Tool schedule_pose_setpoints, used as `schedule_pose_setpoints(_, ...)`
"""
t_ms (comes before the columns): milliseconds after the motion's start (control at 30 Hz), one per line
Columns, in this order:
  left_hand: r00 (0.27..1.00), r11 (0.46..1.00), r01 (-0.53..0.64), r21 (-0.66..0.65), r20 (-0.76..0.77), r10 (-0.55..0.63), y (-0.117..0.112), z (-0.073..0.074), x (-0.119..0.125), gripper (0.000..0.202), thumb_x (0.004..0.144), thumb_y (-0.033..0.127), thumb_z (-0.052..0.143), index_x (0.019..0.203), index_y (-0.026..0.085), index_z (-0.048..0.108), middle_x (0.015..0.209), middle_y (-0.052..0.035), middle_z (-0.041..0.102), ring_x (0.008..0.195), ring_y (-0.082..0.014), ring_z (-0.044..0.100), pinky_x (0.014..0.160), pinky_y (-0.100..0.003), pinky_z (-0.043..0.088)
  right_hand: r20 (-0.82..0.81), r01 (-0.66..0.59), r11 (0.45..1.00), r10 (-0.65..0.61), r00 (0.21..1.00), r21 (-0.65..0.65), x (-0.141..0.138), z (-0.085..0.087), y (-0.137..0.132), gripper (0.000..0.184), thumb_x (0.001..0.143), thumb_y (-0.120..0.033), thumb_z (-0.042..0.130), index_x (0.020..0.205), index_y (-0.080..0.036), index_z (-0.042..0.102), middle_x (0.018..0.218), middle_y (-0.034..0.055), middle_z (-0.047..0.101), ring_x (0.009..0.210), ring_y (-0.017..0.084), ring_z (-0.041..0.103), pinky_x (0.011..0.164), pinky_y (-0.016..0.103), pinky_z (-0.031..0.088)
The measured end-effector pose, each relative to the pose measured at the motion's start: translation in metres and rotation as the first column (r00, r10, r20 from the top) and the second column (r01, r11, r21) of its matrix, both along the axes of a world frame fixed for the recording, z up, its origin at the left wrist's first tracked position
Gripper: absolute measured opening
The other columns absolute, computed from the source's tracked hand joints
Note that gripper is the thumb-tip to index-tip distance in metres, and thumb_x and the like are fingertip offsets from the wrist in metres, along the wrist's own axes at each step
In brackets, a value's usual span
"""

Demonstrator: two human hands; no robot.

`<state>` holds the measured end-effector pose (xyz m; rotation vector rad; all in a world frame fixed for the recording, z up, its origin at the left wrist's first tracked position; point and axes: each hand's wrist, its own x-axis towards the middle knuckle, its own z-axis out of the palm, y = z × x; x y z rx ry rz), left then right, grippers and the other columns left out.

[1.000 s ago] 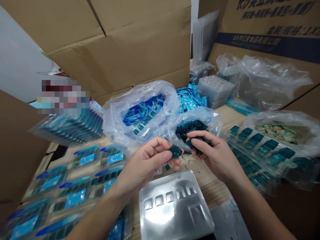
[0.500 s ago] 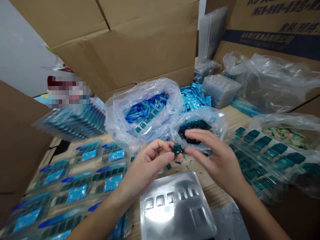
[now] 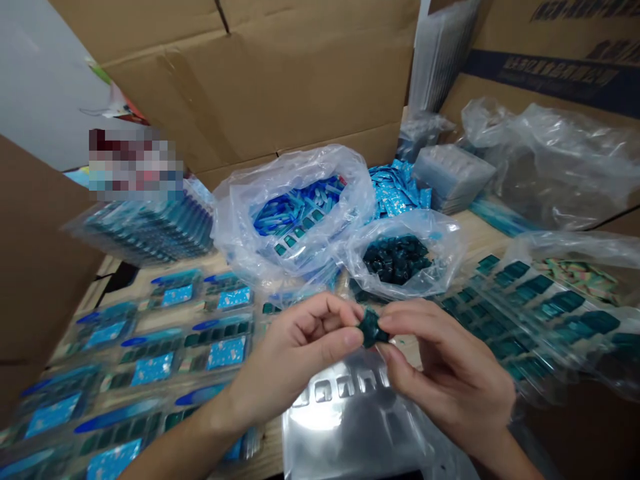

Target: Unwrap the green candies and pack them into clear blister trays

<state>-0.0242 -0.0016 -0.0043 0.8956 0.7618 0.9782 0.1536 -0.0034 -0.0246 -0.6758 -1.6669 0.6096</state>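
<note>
Over the table's front, a small glossy dark green piece (image 3: pixel 371 328) is pinched between thumb and fingers of my left hand (image 3: pixel 305 347). From the other side, my right hand (image 3: pixel 445 367) grips the same piece with its fingertips. Its exact kind is unclear. Beneath both hands lies a clear plastic tray (image 3: pixel 330 433) with a row of small square hollows; my right hand hides part of it. Just beyond, an open plastic bag (image 3: pixel 453 243) contains many similar dark green pieces (image 3: pixel 395 259).
Filled clear packs (image 3: pixel 153 367) with blue sachets spread across the left. A larger bag (image 3: pixel 230 213) holds blue sticks. Blue sachets (image 3: pixel 397 187) and stacked clear trays (image 3: pixel 453 177) stand behind. Trays of green pieces (image 3: pixel 533 288) lie at right. Cardboard (image 3: pixel 300 87) walls the back.
My right hand has moved in from the right, its fingers closing on the dark green piece. Both hands are slightly lower in view, and the bag of green pieces is now uncovered.
</note>
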Motion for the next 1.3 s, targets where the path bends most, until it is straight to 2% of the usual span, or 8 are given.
schedule_pose_setpoints(200, 0.998, 1.0, -0.023, -0.001, 0.066, 0.023, -0.001, -0.003, 0.002, 0.015, 0.087, 0.029, 0.072, 0.076, 0.018, 0.071, 0.079, 0.0027, 0.067, 0.075, -0.0065, 0.066, 0.072, -0.012, 0.053, -0.167, -0.016, 0.996, 0.001, 0.986, -0.087, -0.002, 0.0, -0.005, 0.041, 0.077, 0.005, 0.06, 0.103, -0.025, 0.068, 0.091, 0.0009, 0.068, 0.087, 0.014, 0.067, 0.076, 0.023, 0.057)
schedule_pose_setpoints(367, 0.995, 0.986, -0.034, 0.163, -0.088, 0.049, -0.008, 0.005, -0.001, 0.006, 0.085, 0.021, 0.072, 0.091, 0.022, 0.07, 0.086, 0.0027, 0.069, 0.079, -0.0077, 0.067, 0.074, -0.013, 0.054, -0.216, -0.127, 0.967, 0.078, 0.973, -0.223, -0.003, 0.0, -0.006, 0.042, 0.079, 0.004, 0.064, 0.103, -0.029, 0.073, 0.099, -0.0004, 0.073, 0.093, 0.012, 0.069, 0.083, 0.022, 0.058)
schedule_pose_setpoints(567, 0.948, 0.945, 0.009, 0.327, -0.303, 0.095, -0.007, 0.011, 0.003, 0.014, 0.086, 0.009, 0.06, 0.086, 0.023, 0.061, 0.075, 0.0062, 0.064, 0.068, -0.0051, 0.063, 0.061, -0.009, 0.05, -0.401, -0.294, 0.884, 0.136, 0.906, -0.364, -0.005, 0.002, -0.005, 0.027, 0.08, -0.007, 0.072, 0.092, -0.03, 0.078, 0.088, -0.0014, 0.074, 0.081, 0.011, 0.071, 0.067, 0.017, 0.059)
schedule_pose_setpoints(700, 0.914, 0.862, 0.072, 0.502, -0.379, 0.144, -0.008, 0.009, -0.001, 0.02, 0.089, 0.008, 0.059, 0.098, 0.026, 0.062, 0.092, 0.0045, 0.063, 0.085, -0.0066, 0.063, 0.076, -0.013, 0.051, -0.503, -0.405, 0.807, 0.159, 0.849, -0.429, -0.004, 0.002, -0.007, 0.01, 0.083, -0.024, 0.076, 0.089, -0.03, 0.079, 0.086, -0.0002, 0.073, 0.069, 0.011, 0.069, 0.06, 0.019, 0.06)
schedule_pose_setpoints(800, 0.88, 0.754, 0.186, 0.63, -0.448, 0.158, -0.007, 0.012, -0.007, 0.023, 0.091, 0.008, 0.059, 0.106, 0.025, 0.062, 0.101, 0.0017, 0.061, 0.097, -0.0087, 0.059, 0.087, -0.016, 0.048, -0.43, -0.357, 0.814, 0.148, 0.89, -0.458, -0.002, 0.004, -0.009, 0.011, 0.081, -0.024, 0.077, 0.089, -0.031, 0.079, 0.087, 0.0008, 0.075, 0.08, 0.013, 0.071, 0.068, 0.02, 0.06)
schedule_pose_setpoints(900, 0.865, 0.722, 0.223, 0.655, -0.474, 0.163, -0.004, 0.017, -0.01, 0.014, 0.093, 0.009, 0.058, 0.095, 0.022, 0.062, 0.093, 0.002, 0.061, 0.092, -0.0084, 0.058, 0.083, -0.015, 0.047, -0.394, -0.326, 0.82, 0.135, 0.909, -0.47, 0.0, 0.006, -0.01, 0.01, 0.081, -0.024, 0.077, 0.088, -0.031, 0.08, 0.086, 0.0007, 0.075, 0.08, 0.012, 0.071, 0.069, 0.019, 0.058)
schedule_pose_setpoints(1133, 0.932, 0.873, 0.008, 0.487, -0.32, 0.17, -0.008, 0.016, 0.003, 0.015, 0.089, 0.009, 0.062, 0.08, 0.022, 0.061, 0.083, 0.0038, 0.062, 0.078, -0.0072, 0.06, 0.07, -0.012, 0.049, -0.622, -0.508, 0.698, 0.115, 0.775, -0.504, -0.008, -0.003, -0.01, 0.005, 0.08, -0.028, 0.078, 0.085, -0.029, 0.079, 0.082, -0.0013, 0.074, 0.068, 0.009, 0.068, 0.063, 0.018, 0.058)
schedule_pose_setpoints(1300, 0.937, 0.863, -0.262, 0.432, -0.099, 0.334, -0.006, 0.017, 0.006, 0.013, 0.091, 0.024, 0.066, 0.08, 0.021, 0.061, 0.077, 0.0029, 0.06, 0.071, -0.0085, 0.06, 0.068, -0.015, 0.051, -0.784, -0.614, 0.633, 0.018, 0.62, -0.471, -0.013, -0.002, -0.01, 0.005, 0.076, -0.027, 0.081, 0.08, -0.025, 0.079, 0.08, -0.0019, 0.074, 0.062, 0.008, 0.068, 0.058, 0.015, 0.058)
